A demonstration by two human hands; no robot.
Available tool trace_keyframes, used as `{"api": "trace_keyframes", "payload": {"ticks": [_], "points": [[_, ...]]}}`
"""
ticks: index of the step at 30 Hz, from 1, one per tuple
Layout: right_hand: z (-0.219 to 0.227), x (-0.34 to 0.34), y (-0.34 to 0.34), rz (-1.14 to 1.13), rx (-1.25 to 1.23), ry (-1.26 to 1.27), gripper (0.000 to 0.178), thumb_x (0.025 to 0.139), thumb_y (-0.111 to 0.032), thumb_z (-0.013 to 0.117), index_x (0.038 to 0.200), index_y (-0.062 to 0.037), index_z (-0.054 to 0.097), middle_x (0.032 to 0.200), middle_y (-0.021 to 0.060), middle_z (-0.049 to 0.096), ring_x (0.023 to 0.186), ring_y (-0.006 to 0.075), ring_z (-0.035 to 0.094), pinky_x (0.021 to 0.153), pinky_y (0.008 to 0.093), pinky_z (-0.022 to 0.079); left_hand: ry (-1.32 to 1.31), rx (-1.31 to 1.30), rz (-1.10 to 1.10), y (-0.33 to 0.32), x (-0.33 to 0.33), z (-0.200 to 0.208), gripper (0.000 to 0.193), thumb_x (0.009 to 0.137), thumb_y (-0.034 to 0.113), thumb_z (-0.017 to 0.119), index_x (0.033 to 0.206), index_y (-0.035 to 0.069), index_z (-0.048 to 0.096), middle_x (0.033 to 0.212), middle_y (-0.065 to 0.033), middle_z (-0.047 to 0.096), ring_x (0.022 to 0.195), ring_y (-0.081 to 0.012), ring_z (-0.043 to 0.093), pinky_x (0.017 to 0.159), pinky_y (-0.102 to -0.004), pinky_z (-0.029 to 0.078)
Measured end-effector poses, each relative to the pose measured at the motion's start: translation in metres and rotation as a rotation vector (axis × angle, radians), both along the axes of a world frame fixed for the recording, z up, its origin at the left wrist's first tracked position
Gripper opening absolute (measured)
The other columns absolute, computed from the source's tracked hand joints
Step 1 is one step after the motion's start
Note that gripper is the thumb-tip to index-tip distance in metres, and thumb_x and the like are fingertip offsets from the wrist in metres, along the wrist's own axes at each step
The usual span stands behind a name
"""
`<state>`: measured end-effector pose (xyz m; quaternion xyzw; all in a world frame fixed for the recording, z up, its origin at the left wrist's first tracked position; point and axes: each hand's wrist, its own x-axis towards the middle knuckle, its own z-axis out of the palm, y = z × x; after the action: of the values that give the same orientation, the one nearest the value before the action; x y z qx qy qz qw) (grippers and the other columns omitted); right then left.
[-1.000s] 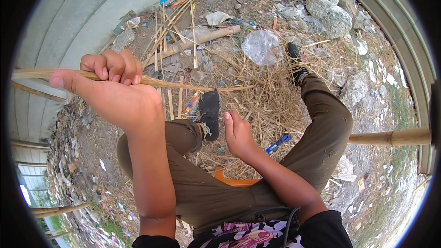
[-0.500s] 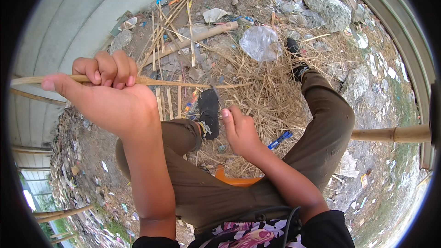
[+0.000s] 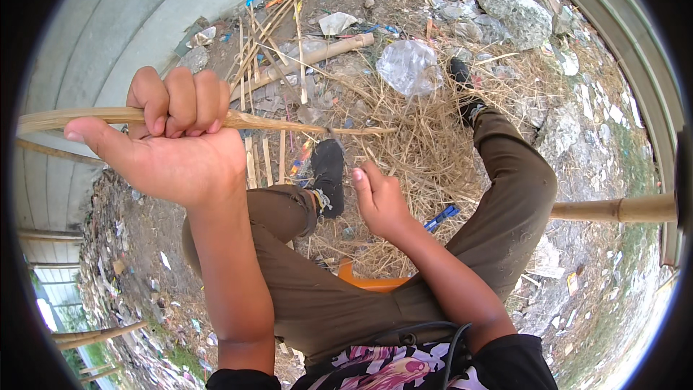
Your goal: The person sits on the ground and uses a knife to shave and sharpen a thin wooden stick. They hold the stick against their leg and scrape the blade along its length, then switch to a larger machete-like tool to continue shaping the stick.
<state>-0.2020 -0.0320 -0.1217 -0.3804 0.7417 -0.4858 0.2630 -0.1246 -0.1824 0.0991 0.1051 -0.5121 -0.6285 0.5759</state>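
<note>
Across the view runs a long bamboo strip (image 3: 271,123), its split end tapering toward the straw-like shavings. My left hand (image 3: 180,130) is closed round it, palm turned up and thumb pointing along the strip to the left. Lower and to the right, my right hand (image 3: 381,202) forms a fist round a knife (image 3: 338,140). The fist hides its handle; a thin dark blade reaches up and left to the strip near its tapered end. Whether the edge cuts into the bamboo cannot be made out.
Bamboo shavings (image 3: 419,152) cover the ground between my legs, with a blue tool-like object (image 3: 442,218) among them. Split strips (image 3: 254,50) and a bamboo pole (image 3: 339,49) lie farther off. Beyond are a clear plastic bag (image 3: 409,68), rocks (image 3: 516,13) and a grey wall (image 3: 94,36).
The bamboo strip has tilted and shifted slightly, with my left hand's fingers rising and moving a little right. My right hand has moved slightly right and down.
</note>
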Motion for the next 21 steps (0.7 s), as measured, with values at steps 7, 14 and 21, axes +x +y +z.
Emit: {"api": "trace_keyframes", "payload": {"ticks": [7,14,21], "points": [[-0.061,-0.024,-0.002,-0.186,0.209,-0.084,0.049,0.107,-0.039,0.04,0.093,0.0048,0.059,0.063,0.0235,0.062,0.06,0.0441,0.063,0.06,0.0529,0.049,0.012,-0.033,-0.013,0.004,-0.002,0.0,0.073,0.087,0.086,0.036,0.066,0.018,0.022,0.055,0.0042,0.016,0.052,-0.0105,0.011,0.049,-0.028,0.013],[-0.058,0.0,-0.001,-0.13,0.014,-0.142,0.042,0.108,-0.035,0.04,0.096,0.0024,0.055,0.062,0.0235,0.059,0.055,0.0413,0.059,0.056,0.0508,0.046,-0.004,0.012,0.139,0.012,-0.013,0.003,0.072,0.088,0.084,0.036,0.065,0.017,0.022,0.054,0.0044,0.017,0.052,-0.0103,0.012,0.048,-0.0275,0.013],[-0.023,0.008,-0.004,-0.067,-0.089,-0.045,0.043,0.107,-0.036,0.041,0.089,0.0012,0.055,0.061,0.0214,0.058,0.056,0.0419,0.059,0.055,0.0486,0.045,0.025,0.017,0.201,-0.001,-0.001,-0.005,0.072,0.089,0.083,0.036,0.065,0.017,0.022,0.054,0.0044,0.016,0.052,-0.0104,0.012,0.048,-0.0277,0.013]]}}
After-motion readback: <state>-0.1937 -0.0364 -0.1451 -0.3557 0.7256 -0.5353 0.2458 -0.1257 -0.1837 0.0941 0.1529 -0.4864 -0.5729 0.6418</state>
